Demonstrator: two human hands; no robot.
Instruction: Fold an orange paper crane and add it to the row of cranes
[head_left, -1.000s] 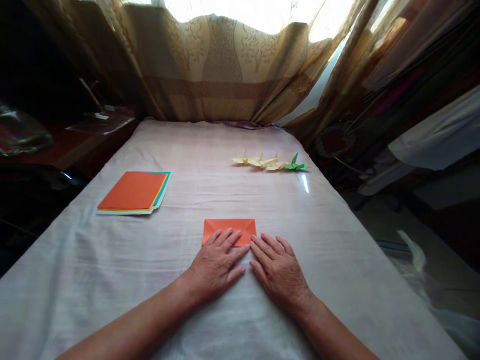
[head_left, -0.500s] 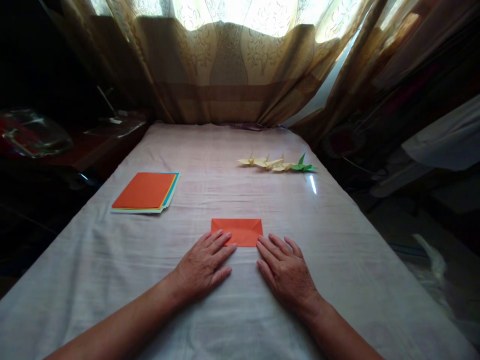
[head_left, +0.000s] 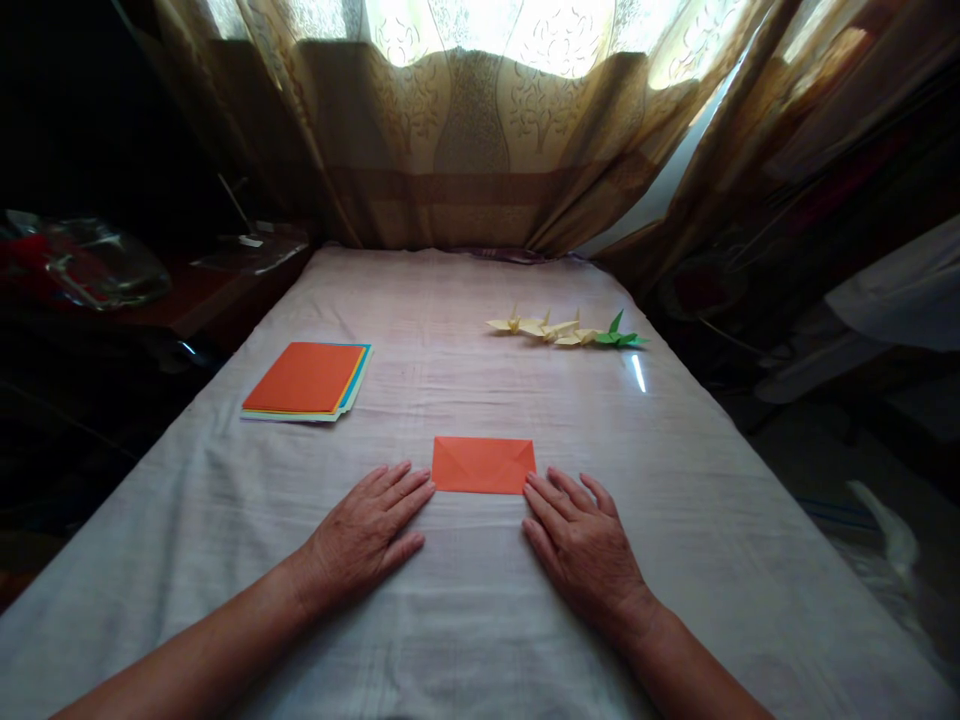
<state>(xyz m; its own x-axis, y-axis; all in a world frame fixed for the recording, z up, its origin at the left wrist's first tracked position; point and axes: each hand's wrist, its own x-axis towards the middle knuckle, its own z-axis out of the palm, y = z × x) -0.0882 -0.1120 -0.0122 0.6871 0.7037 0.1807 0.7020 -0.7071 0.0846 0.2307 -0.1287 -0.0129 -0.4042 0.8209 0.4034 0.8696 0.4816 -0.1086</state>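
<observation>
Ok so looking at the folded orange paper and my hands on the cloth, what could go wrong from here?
The tablecloth is wrinkled and soft-looking, so creases in the folded orange paper may come out uneven. The left hand and right hand lie flat beside the paper, not on it, so it could slide or spring open. The paper cranes sit near the right edge and might get knocked off.

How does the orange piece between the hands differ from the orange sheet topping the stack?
The folded orange paper is a smaller rectangle with diagonal creases; the stack's top sheet is larger, flat and uncreased. The folded paper lies alone on the cloth; the top sheet rests on other coloured sheets. Both are orange.
</observation>
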